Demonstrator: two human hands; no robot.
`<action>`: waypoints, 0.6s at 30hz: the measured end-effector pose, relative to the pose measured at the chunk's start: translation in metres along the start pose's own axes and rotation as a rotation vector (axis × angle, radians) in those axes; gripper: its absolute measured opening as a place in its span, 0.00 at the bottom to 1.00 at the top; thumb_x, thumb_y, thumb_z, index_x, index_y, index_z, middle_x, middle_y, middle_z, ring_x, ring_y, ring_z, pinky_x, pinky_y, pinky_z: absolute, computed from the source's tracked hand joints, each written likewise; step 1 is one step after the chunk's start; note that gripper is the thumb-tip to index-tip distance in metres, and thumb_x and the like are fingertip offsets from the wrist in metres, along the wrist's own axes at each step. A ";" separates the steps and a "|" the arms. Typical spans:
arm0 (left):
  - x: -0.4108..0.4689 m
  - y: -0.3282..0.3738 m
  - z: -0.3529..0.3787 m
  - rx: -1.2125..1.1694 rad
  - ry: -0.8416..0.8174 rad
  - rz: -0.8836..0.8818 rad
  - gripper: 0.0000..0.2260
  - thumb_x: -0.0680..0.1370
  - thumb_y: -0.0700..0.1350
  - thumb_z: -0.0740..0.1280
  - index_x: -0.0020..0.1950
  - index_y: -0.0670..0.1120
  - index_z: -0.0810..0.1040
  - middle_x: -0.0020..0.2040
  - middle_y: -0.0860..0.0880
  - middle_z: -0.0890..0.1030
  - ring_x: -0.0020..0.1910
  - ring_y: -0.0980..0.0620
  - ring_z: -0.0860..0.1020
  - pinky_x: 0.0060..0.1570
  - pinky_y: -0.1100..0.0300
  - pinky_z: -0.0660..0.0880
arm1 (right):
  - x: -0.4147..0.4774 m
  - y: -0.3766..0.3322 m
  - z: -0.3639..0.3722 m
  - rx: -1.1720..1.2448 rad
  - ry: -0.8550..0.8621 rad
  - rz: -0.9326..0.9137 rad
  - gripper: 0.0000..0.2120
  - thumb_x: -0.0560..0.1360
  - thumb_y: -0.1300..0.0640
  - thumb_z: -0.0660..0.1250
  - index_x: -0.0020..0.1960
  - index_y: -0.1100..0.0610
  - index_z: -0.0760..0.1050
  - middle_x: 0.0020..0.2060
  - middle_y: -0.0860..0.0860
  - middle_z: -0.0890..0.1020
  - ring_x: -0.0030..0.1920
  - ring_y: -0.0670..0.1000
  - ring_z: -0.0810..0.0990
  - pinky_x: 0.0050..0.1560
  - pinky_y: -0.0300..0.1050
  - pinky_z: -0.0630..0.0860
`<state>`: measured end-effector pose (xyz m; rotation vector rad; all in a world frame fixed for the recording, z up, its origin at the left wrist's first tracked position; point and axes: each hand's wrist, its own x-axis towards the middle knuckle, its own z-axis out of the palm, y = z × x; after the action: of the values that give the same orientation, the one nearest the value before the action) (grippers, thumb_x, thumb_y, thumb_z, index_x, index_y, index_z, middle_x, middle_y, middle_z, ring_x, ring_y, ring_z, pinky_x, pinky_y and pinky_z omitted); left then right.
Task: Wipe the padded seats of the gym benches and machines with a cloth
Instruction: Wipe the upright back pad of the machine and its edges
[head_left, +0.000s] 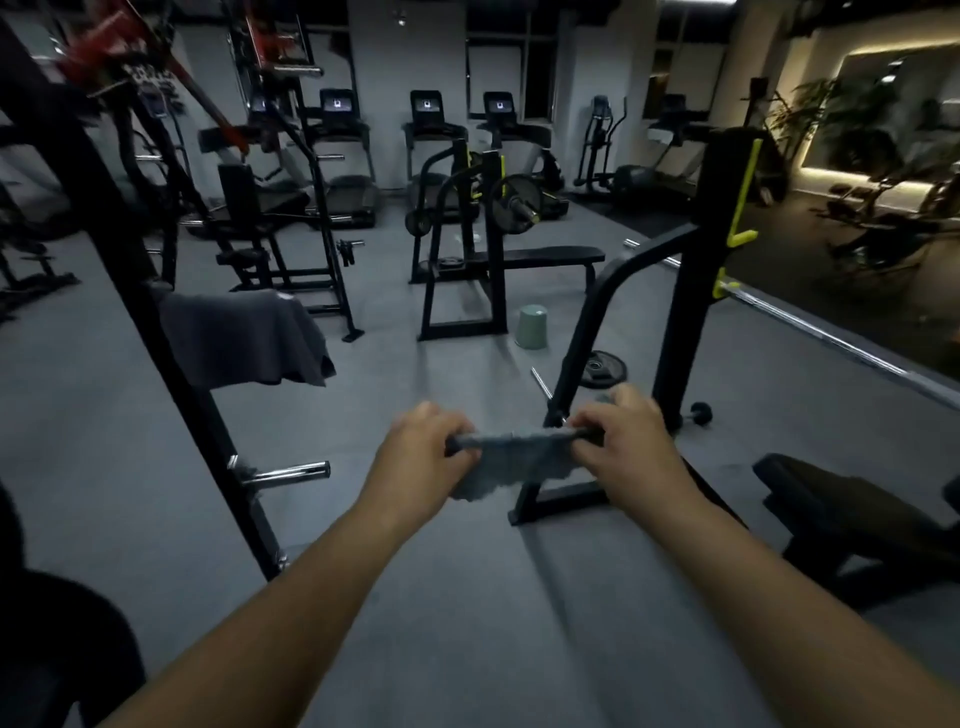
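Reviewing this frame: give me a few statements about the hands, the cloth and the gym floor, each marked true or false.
1. The left hand and the right hand both grip the cloth. True.
2. The cloth is pressed on a bench seat. False: it is held stretched between the hands, in the air above the floor.
3. A grey towel hangs on the black rack at the left. True.
4. The green bucket stands on the flat bench. False: it sits on the floor beside it.
5. A weight plate lies on the floor. True.
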<state>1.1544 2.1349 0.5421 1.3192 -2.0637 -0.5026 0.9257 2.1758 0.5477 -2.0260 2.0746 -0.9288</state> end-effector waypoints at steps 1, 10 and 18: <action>0.020 -0.007 -0.002 0.016 0.022 0.003 0.09 0.75 0.43 0.70 0.39 0.57 0.77 0.47 0.56 0.72 0.49 0.54 0.72 0.36 0.70 0.69 | 0.022 0.005 0.006 -0.016 0.024 0.000 0.04 0.73 0.57 0.73 0.47 0.51 0.84 0.54 0.49 0.73 0.61 0.53 0.68 0.56 0.42 0.66; 0.208 -0.048 0.002 -0.432 0.048 -0.206 0.03 0.79 0.47 0.65 0.47 0.53 0.72 0.39 0.51 0.76 0.37 0.52 0.74 0.37 0.54 0.72 | 0.227 0.016 0.064 1.173 -0.248 0.325 0.06 0.78 0.54 0.66 0.46 0.56 0.77 0.43 0.62 0.81 0.44 0.60 0.79 0.45 0.52 0.77; 0.372 -0.123 -0.010 -0.386 0.251 -0.533 0.13 0.72 0.51 0.74 0.50 0.53 0.72 0.50 0.48 0.81 0.48 0.49 0.81 0.50 0.47 0.80 | 0.404 0.023 0.163 1.072 -0.722 0.673 0.24 0.82 0.39 0.58 0.60 0.58 0.79 0.49 0.58 0.87 0.48 0.59 0.86 0.50 0.55 0.82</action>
<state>1.1314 1.7460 0.5871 1.5873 -1.3176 -0.8647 0.9368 1.7398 0.5422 -0.8160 1.2284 -0.7331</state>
